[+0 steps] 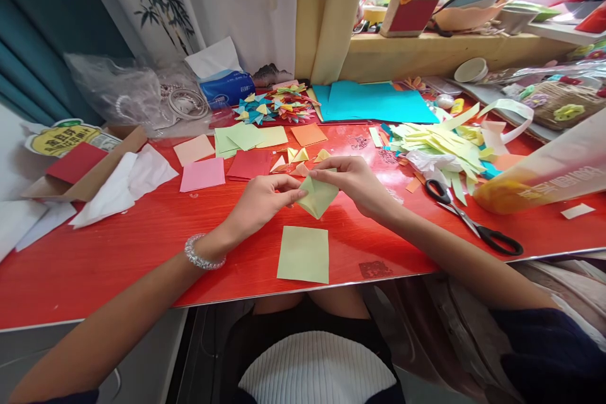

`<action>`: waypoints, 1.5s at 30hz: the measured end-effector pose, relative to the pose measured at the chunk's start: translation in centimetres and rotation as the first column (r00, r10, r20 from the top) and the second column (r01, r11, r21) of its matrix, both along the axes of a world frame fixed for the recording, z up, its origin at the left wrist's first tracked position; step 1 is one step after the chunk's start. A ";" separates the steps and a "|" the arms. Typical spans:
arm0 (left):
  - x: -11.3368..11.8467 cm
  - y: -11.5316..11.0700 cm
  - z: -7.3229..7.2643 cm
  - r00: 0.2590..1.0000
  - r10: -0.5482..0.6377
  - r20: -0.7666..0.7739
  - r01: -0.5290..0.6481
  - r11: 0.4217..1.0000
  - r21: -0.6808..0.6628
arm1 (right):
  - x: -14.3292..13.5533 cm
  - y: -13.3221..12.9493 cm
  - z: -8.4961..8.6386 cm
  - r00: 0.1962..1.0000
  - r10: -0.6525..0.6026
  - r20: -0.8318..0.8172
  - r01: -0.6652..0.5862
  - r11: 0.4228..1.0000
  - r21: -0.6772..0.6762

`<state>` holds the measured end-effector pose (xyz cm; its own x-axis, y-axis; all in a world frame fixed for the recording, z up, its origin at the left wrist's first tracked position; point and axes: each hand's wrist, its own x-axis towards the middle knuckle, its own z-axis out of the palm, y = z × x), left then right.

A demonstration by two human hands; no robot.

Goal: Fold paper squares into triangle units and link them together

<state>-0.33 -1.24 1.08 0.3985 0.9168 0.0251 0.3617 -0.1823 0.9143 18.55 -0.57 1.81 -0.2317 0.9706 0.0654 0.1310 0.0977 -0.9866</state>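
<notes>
Between my two hands, above the red table, is a pale green paper square (319, 197) with crease lines across it. My left hand (267, 202) pinches its left corner between thumb and fingers. At the upper right edge, my right hand (353, 182) grips the same paper, thumb and fingertips together. Below it a flat light green paper sheet (303, 255) lies near the table's front edge. Just beyond my hands sit several small folded paper pieces (297, 155) in yellow and peach, partly hidden by my fingers.
Stacked paper squares in pink (202, 175), red (248, 164), green (239, 139) and orange (308, 134) lie behind. Scissors (466, 221) rest at right, beside green paper strips (438, 148) and a plastic bag (544, 167). A cardboard box (85, 186) stands left; blue sheets (379, 105) lie at the back.
</notes>
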 end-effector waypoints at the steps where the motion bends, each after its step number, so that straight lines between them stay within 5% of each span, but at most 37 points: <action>1: 0.0 0.0 0.0 1.000 -0.002 0.002 0.002 1.000 -0.009 | 0.0 0.0 0.0 1.000 0.003 0.004 -0.003 1.000 0.011; 15: 0.3 -0.1 0.1 0.982 0.027 0.189 -0.001 0.990 -0.138 | -0.3 -0.1 -0.6 0.998 0.065 -0.022 -0.063 0.994 0.084; 21: 0.4 -0.3 0.4 0.972 0.077 0.223 -0.052 0.992 -0.118 | -0.5 -0.1 -0.4 0.996 0.040 -0.079 -0.041 0.999 -0.007; 45: 0.2 0.2 -0.2 0.996 -0.033 0.078 0.043 0.991 -0.129 | -0.4 -0.3 -0.5 0.996 0.088 0.029 -0.090 0.994 0.063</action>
<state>-0.15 -1.01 0.90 0.4348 0.8984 -0.0620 0.2859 -0.0724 0.9555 18.15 -0.82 1.35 -0.3191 0.9401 0.1197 0.1446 0.1731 -0.9742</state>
